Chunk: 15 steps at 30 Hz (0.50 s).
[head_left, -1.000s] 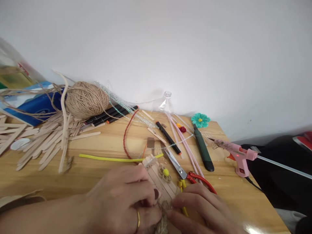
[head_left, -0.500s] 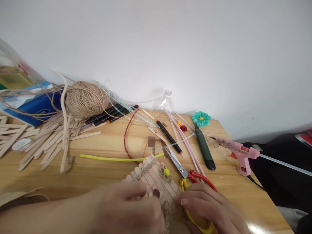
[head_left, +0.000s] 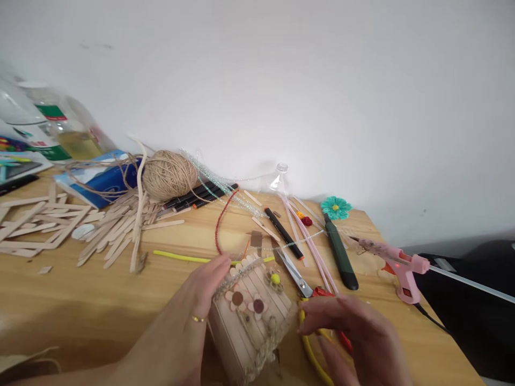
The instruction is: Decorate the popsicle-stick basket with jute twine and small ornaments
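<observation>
A small box-like piece made of craft sticks stands at the front centre of the table, tilted toward me. Twine trims its edges; on its face are two flowers with brown centres and one with a yellow centre. My left hand, wearing a ring, lies along its left side with fingers stretched out and touching it. To the right of the piece is my right hand, fingers bent and apart from the thumb, with nothing between them. Scissors with red handles and yellow-handled scissors lie partly under that hand.
A pink glue gun lies at the right edge, its light on. Behind are a green-handled tool, a teal flower, a black marker and a yellow pipe cleaner. Leftward lie a twine ball and loose craft sticks.
My left hand has drawn back from the piece's face to its left side and opened, uncovering the brown-centred flowers. My right hand has lifted slightly off the right edge. The view has shifted left.
</observation>
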{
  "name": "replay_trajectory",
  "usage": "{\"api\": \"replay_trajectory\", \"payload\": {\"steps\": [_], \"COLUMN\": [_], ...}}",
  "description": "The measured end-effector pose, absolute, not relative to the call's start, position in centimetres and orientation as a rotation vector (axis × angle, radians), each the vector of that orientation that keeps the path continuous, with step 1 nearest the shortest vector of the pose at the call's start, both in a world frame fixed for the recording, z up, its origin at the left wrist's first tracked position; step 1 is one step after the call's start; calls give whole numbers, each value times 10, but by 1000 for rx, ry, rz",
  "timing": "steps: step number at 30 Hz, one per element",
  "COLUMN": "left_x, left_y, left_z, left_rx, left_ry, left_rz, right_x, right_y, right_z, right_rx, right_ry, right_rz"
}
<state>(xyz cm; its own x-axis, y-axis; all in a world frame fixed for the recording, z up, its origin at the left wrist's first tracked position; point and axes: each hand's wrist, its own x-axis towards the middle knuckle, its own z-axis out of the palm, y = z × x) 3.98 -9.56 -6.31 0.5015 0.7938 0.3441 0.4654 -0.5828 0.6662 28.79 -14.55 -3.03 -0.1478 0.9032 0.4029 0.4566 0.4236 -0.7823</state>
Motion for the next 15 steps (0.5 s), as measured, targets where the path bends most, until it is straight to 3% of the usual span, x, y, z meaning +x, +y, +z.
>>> {"api": "replay_trajectory", "payload": {"steps": [7, 15], "left_x": [47, 23], "left_y": [-105, -55], "left_z": [-54, -21], "left_rx": [2079, 2583], "left_ry": [1218, 925], "left_rz": [684, 1048], "right_x": [290, 296], "right_y": [-148, -153], "right_z": [-28, -30], "right_rx": [-1045, -1076], "right_ry": [-1529, -1446], "right_rz": [665, 510]}}
